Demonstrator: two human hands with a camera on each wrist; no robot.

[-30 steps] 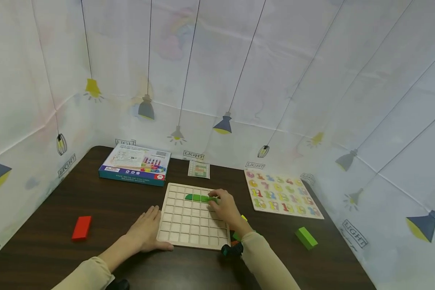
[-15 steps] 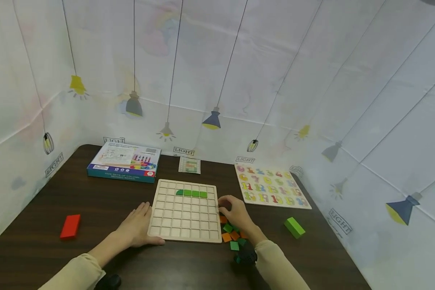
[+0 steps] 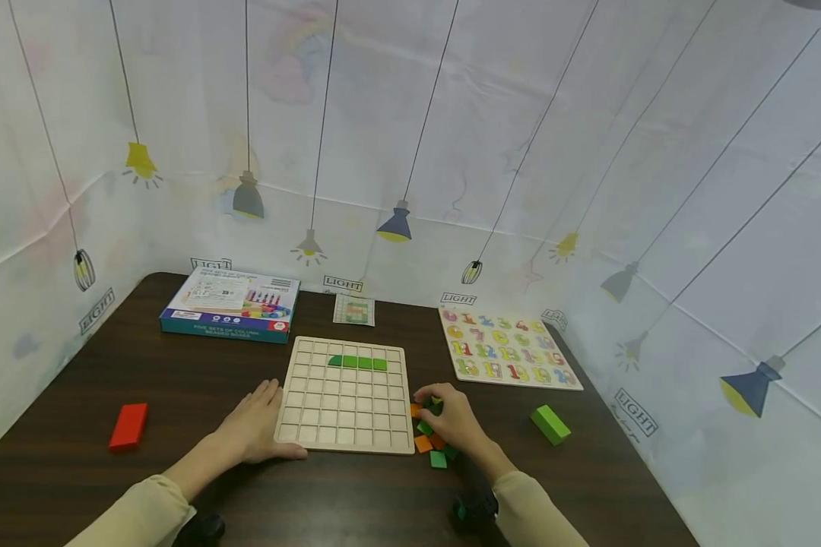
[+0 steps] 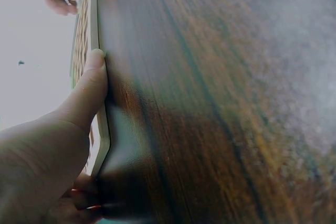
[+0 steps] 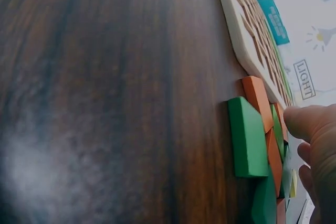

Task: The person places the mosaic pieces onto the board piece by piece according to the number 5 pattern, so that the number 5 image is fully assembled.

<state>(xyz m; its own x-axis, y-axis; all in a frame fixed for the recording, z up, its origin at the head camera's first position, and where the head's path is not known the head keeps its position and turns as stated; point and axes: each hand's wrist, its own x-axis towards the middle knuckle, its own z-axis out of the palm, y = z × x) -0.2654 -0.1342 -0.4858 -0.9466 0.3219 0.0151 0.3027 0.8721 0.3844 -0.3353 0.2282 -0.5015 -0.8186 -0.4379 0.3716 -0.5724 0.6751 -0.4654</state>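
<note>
Though loose, tiles (image 3: 429, 443) under right grip (image 3: 451, 422)

The head view looks down on the grid board (image 3: 345, 396); both wrist views skim the tabletop, sharing its edges.

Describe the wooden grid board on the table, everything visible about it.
The wooden grid board is a pale, unpainted square tray divided by thin ribs into rows of small square cells. It lies flat on the dark wooden table, its near edge facing the person. Four green tiles fill a row of cells near its far edge; the other cells are empty. The left hand rests against its left side, thumb along the near edge. The right hand is beside its right edge, over loose orange and green tiles.
</note>
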